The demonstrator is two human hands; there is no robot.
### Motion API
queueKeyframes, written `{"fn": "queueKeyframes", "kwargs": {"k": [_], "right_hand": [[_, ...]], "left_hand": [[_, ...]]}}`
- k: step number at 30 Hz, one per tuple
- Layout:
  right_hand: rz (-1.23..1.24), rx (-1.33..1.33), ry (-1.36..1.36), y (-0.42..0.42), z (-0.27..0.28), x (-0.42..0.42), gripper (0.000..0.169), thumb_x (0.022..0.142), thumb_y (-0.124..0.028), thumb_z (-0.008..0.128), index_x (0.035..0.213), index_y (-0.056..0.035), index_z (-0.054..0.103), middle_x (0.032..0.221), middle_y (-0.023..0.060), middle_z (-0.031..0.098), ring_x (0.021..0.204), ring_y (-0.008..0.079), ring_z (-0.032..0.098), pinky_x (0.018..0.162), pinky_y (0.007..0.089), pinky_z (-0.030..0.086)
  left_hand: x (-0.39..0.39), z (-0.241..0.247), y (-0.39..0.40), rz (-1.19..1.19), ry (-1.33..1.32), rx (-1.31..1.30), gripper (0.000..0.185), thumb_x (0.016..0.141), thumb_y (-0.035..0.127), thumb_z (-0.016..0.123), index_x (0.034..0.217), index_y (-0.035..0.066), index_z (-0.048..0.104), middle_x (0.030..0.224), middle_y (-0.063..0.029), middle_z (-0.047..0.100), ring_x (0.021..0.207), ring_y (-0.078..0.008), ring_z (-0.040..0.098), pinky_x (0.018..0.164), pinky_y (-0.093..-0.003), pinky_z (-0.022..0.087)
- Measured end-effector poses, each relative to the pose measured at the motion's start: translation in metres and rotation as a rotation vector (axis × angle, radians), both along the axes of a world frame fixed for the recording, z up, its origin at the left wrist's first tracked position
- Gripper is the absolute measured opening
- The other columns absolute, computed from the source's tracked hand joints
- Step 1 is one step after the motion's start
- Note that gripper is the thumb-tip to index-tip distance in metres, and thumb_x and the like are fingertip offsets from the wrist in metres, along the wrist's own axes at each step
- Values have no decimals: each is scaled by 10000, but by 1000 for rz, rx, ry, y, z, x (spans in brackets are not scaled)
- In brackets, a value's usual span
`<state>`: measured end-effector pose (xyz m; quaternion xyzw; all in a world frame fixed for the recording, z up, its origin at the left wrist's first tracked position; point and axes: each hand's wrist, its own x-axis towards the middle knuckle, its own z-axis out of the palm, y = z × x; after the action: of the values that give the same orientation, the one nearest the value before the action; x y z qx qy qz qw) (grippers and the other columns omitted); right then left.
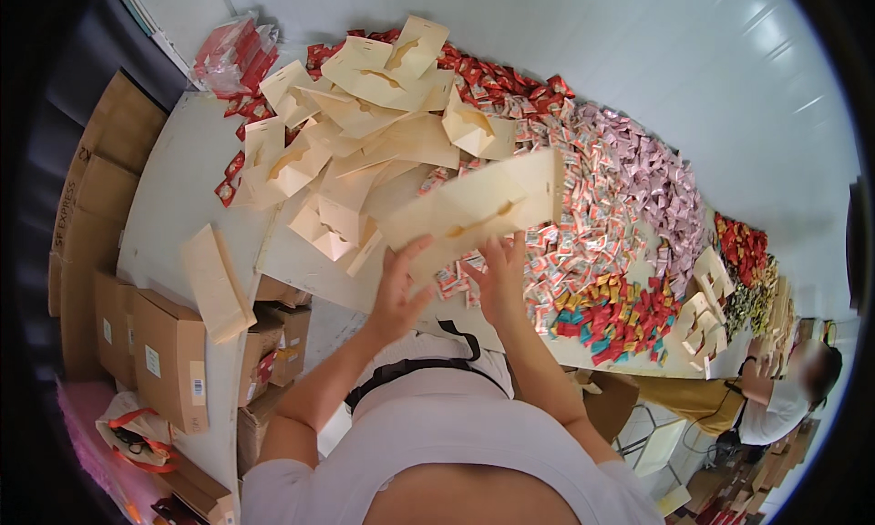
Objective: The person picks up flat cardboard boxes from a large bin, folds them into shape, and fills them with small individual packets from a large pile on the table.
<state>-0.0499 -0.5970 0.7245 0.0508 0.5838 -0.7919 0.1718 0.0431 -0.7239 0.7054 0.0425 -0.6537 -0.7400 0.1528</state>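
Note:
Both of my hands are at a folded cream paperboard piece [478, 197] with a long shaped slot, raised over the table. My left hand [403, 292] has its fingers spread at the piece's lower left edge. At its lower edge further right is my right hand [499, 272], with thumb and fingers apart; whether either hand grips the board cannot be told. Beyond them lies a loose heap of similar cream paperboard pieces [369, 122]. Small white-and-red packets [588, 217] spread to the right of the board.
Red packets [492, 81], pink packets [649, 163] and multicoloured packets [615, 313] cover the table's far and right parts. A flat cream board [217, 286] lies at the left edge. Cardboard boxes [171, 354] stand at the left. Another person [772, 402] works at the far right.

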Motion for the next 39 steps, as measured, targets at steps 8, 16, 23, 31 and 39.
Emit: {"fn": "queueKeyframes", "kwargs": {"k": [8, 16, 23, 31, 39], "right_hand": [[-8, 25, -11, -70, -32, 2, 488, 871, -247, 540, 1260, -78, 298, 1015, 58, 525, 871, 108, 516, 667, 255, 438], [-46, 920, 723, -58, -20, -6, 785, 686, -267, 710, 1270, 54, 295, 1013, 206, 516, 844, 306, 559, 686, 328, 473], [92, 999, 888, -77, -12, 19, 828, 680, -275, 708, 1302, 51, 269, 984, 241, 518, 854, 376, 555, 671, 405, 478], [239, 886, 817, -74, -12, 21, 791, 724, -281, 676, 1290, 85, 261, 1039, 294, 497, 918, 405, 535, 747, 425, 462], [176, 946, 824, -56, -29, 11, 814, 720, -275, 686, 1285, 111, 245, 1070, 303, 487, 925, 412, 539, 745, 416, 465]], "left_hand": [[48, -5, -26, -167, -163, -246, 590, 728, 70, 559, 1286, 44, 370, 1230, -150, 389, 1187, -308, 325, 993, -369, 278], [39, -12, -83, -7, 21, 201, 729, 712, 71, 601, 1331, 98, 216, 1293, -110, 317, 1195, -269, 343, 993, -395, 288], [-24, -29, -77, 145, -241, 195, 830, 681, 74, 654, 1318, 14, 126, 1283, -145, 282, 1177, -229, 351, 976, -353, 332], [-51, -44, -73, 249, -482, -44, 707, 642, 106, 724, 1148, -40, 251, 1133, -158, 437, 976, -206, 516, 729, -294, 492], [-57, -50, -57, 70, -581, 54, 1013, 626, 199, 751, 1282, -34, 16, 1171, -164, 448, 1044, -240, 498, 842, -316, 456]]}}
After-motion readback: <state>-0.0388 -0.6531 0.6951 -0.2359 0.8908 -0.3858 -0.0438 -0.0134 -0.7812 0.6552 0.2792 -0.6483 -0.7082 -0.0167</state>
